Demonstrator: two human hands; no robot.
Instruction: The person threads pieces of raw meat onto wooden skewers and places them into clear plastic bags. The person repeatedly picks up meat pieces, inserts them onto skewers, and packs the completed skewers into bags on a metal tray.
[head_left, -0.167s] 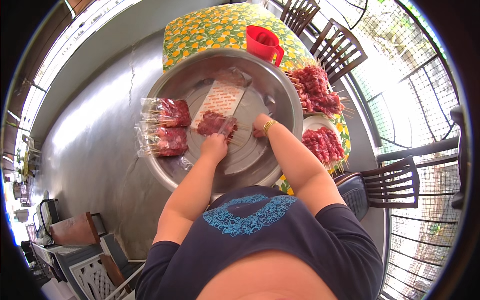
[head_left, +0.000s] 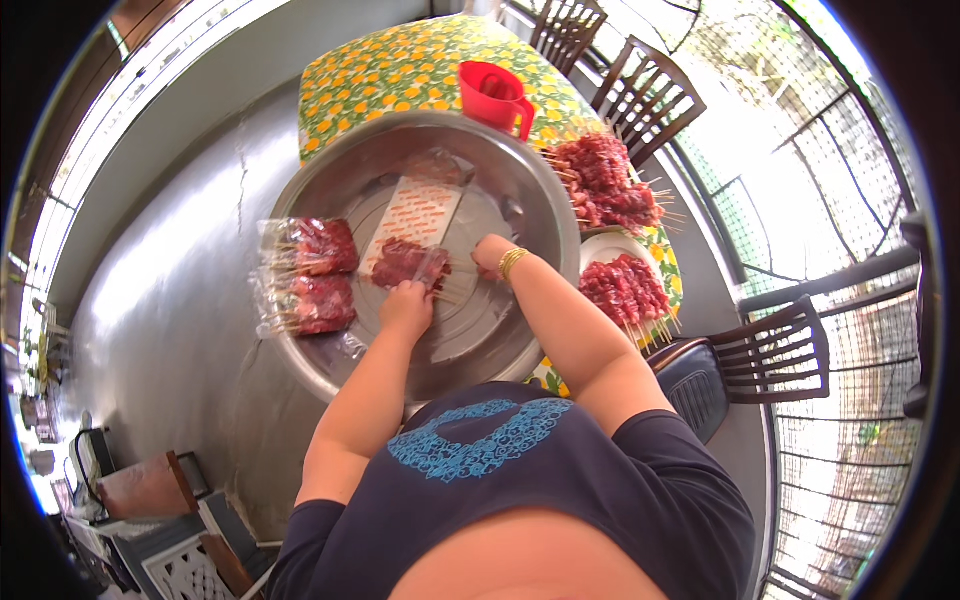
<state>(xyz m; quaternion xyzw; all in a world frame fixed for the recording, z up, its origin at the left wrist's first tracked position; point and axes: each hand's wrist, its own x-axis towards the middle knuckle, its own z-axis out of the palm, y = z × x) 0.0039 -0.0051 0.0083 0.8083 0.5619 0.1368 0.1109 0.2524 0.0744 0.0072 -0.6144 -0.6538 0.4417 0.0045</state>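
A bundle of raw red meat skewers [head_left: 408, 262] lies inside the wide metal basin [head_left: 335, 180], over the lower end of a stack of clear plastic bags [head_left: 415, 212] with orange print. Its pale stick ends point right. My left hand [head_left: 407, 308] is closed on the near edge of the bundle, which seems partly wrapped in clear plastic. Off the stick ends, my right hand [head_left: 492, 254] has its fingers curled closed; what they hold is hidden. Two bagged skewer bundles [head_left: 322, 275] rest on the basin's left rim, one beyond the other.
Skewered meat is piled [head_left: 605, 180] right of the basin, with more skewers [head_left: 625, 290] on a white plate [head_left: 640, 243]. A red plastic pitcher [head_left: 490, 92] stands behind, on the lemon-patterned tablecloth [head_left: 370, 75]. Wooden chairs [head_left: 765, 350] line the right side, beside a barred window.
The whole view has shifted, so the basin and table appear farther left and slightly lower. Both hands keep nearly the same places over the basin.
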